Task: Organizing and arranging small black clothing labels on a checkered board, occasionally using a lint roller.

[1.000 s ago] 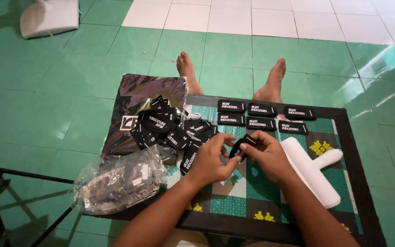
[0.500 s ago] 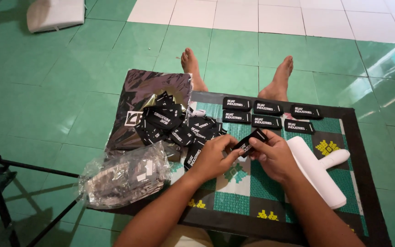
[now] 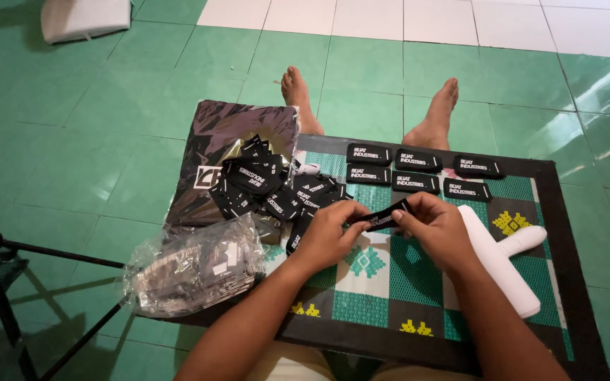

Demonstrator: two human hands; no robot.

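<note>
Black label strip (image 3: 383, 215) is lying tilted, far end to the right, spanning both hands. Left hand (image 3: 330, 233) and right hand (image 3: 435, 229) are each pinching one end, equally near.

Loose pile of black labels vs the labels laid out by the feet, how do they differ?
The heap of black fabric labels is jumbled and overlapping, partly on a dark plastic bag; the row of black fabric labels lies flat, apart, aligned in two lines on the patterned mat. The heap holds many more. Both are the same black rectangles with white print.
</note>
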